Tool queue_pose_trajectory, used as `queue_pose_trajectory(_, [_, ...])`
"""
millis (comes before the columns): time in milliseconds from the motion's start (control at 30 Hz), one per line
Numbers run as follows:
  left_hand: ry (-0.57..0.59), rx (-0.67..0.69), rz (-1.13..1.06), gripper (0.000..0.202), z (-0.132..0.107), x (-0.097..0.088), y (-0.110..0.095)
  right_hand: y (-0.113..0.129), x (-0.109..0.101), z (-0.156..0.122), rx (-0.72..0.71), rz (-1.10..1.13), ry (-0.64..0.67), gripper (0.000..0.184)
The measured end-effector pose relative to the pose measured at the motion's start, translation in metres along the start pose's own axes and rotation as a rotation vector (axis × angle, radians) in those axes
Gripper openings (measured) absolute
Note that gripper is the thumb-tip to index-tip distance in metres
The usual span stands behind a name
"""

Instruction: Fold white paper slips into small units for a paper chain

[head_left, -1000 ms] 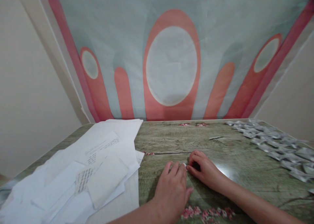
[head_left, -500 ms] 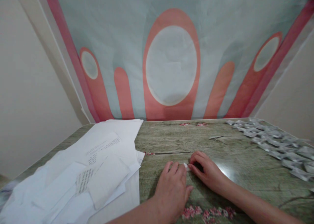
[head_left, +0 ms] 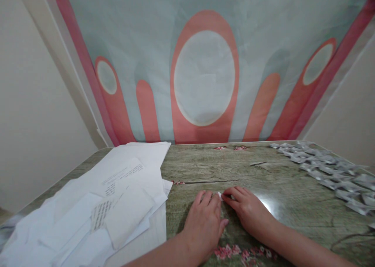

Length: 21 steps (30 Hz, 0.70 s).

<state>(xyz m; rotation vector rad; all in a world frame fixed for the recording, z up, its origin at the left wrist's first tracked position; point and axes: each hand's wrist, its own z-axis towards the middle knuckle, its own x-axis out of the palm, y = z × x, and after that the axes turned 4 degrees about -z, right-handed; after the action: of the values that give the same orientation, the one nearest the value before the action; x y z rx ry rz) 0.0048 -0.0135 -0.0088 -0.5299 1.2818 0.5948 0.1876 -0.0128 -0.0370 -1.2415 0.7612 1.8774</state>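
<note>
My left hand lies palm down on the table, its fingers bent slightly and its thumb held apart. A small white piece of paper pokes out beside its index fingertip; most of the piece is hidden. From the other side, my right hand pinches the tip of this paper between thumb and forefinger. The two hands are close together, with a narrow strip of tabletop between them.
Loose white paper sheets, some printed, are heaped on the left of the wood-patterned table. Several twisted pale paper pieces lie in rows at the right. A wall covering with orange arches rises behind the far edge.
My right hand has shifted slightly left, nearer my left hand, and its fingers have closed in. Less of the white paper shows. My left hand has barely moved.
</note>
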Motion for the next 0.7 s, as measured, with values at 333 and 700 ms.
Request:
queue_pose_trajectory(333, [0.005, -0.001, 0.004, 0.050, 0.001, -0.002, 0.001, 0.005, 0.000, -0.002, -0.058, -0.164, -0.014, 0.032])
queue_pose_trajectory(700, [0.020, 0.008, 0.051, 0.050, 0.003, -0.003, 0.000, 0.012, -0.014, 0.006, -0.042, -0.304, 0.109, 0.021])
